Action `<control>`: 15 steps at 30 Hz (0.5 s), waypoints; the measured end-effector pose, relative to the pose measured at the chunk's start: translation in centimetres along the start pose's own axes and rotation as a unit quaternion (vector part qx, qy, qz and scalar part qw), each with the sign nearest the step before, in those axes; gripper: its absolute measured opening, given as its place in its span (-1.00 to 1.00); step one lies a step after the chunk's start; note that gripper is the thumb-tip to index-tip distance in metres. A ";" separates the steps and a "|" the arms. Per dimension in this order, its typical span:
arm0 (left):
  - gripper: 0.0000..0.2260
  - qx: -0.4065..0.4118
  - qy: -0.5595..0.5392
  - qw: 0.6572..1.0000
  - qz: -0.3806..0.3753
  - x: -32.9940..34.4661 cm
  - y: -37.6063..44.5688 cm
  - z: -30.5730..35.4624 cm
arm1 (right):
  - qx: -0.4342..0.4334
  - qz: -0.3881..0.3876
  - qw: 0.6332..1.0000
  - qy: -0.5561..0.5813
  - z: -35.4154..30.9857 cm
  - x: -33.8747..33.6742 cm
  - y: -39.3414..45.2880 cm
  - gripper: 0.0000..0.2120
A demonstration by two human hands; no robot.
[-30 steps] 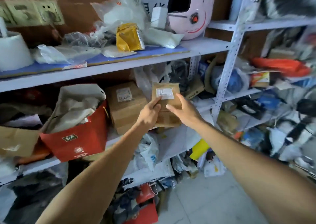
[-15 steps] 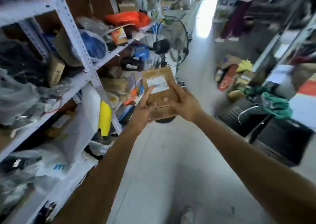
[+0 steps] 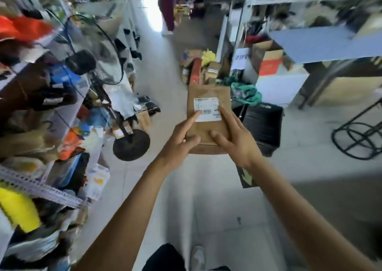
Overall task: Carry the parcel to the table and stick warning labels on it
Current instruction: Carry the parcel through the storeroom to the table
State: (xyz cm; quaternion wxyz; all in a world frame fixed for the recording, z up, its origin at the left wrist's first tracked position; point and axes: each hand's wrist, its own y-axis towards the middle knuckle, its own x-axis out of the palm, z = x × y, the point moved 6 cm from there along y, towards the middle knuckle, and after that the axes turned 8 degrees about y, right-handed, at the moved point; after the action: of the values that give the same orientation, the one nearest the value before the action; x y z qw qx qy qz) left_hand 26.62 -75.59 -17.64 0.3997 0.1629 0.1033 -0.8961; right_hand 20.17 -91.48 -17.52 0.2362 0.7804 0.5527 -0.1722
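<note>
I hold a small brown cardboard parcel [image 3: 208,97] out in front of me over the aisle floor, its top face carrying a white shipping label. My left hand [image 3: 179,142] grips its lower left side, index finger laid across the label's corner. My right hand [image 3: 235,136] grips the lower right side, fingers spread on the top face. A blue-topped table [image 3: 322,43] stands at the upper right, well beyond the parcel. No warning labels are visible.
Packed metal shelves [image 3: 41,190] line the left. A standing fan [image 3: 130,144] stands on the floor left of the parcel. Boxes and bags [image 3: 202,68] pile ahead, a black crate [image 3: 262,117] sits just right, a black wire stand [image 3: 357,138] at far right. A person stands far down the aisle.
The parcel came off the shelf in both hands. The view swung right, away from the shelves, and now faces down the aisle with the table in sight.
</note>
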 end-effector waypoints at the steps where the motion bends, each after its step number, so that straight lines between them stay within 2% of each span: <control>1: -0.40 0.006 0.005 1.000 -0.023 1.2 1.2 0.3 | 0.011 0.016 1.000 0.007 1.0 -1.3 -0.2 -0.33; 7: -0.24 0.047 -0.033 0.980 -0.190 7.8 9.2 2.5 | 0.074 0.116 0.989 0.056 6.2 -7.6 -0.6 -0.30; 12: -0.21 0.078 -0.021 0.974 -0.213 11.8 17.0 3.0 | 0.120 0.179 0.974 0.065 10.8 -11.2 1.9 -0.27; 15: -0.22 0.082 -0.008 0.963 -0.256 14.4 22.0 3.2 | 0.154 0.204 0.963 0.084 13.8 -12.6 3.7 -0.24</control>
State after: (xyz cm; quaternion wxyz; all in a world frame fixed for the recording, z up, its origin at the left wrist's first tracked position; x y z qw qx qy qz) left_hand 33.39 -100.98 -21.25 0.1430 0.1565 0.0648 -0.9751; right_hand 19.41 -110.07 -21.59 0.0960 0.9152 0.3666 -0.1370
